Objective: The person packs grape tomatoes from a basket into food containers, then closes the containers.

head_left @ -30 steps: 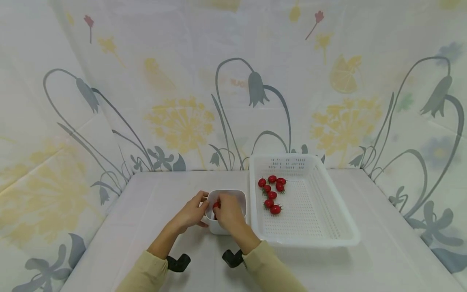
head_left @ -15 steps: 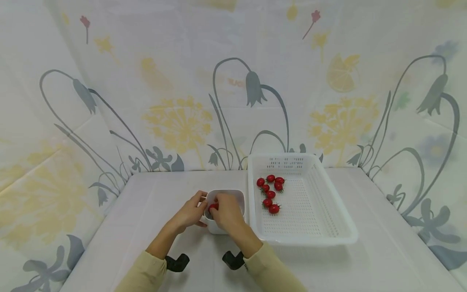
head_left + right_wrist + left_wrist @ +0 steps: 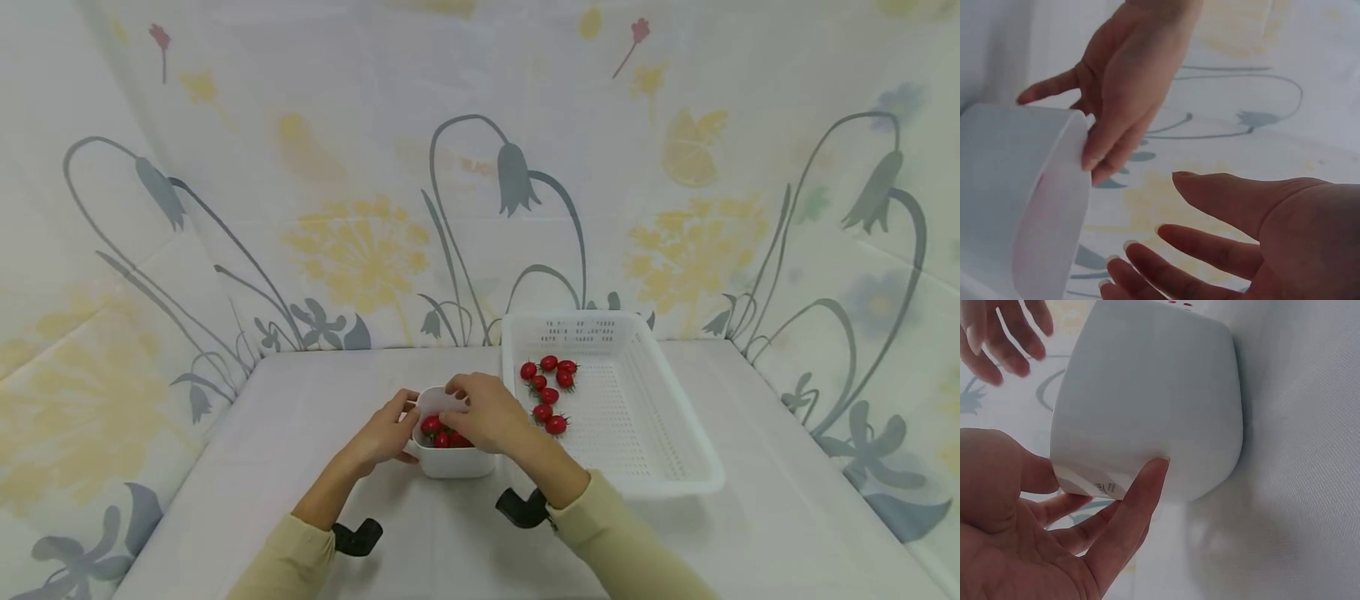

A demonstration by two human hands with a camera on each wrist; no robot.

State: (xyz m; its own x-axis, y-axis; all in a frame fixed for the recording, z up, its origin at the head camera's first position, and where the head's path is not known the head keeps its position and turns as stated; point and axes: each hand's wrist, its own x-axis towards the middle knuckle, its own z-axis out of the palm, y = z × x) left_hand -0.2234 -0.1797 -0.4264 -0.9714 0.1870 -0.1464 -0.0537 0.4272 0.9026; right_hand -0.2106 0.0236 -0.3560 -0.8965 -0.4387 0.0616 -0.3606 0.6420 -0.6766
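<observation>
Red tomatoes (image 3: 432, 425) in the tub (image 3: 457, 463)

Head: my left hand (image 3: 386, 431) grips the tub; my right hand (image 3: 491, 410) hovers above, more tomatoes (image 3: 550, 396) in the basket (image 3: 622, 486) alongside. Left wrist: my fingers (image 3: 1125, 531) press its wall. Right wrist, dim: right fingers (image 3: 1210, 250) spread, seemingly holding nothing.

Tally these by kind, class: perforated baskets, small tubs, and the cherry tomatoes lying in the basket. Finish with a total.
Perforated white basket: 1
Small white tub: 1
Cherry tomatoes in the basket: 8
Total: 10
Tomatoes in the tub are left out: the right hand partly hides them.
</observation>
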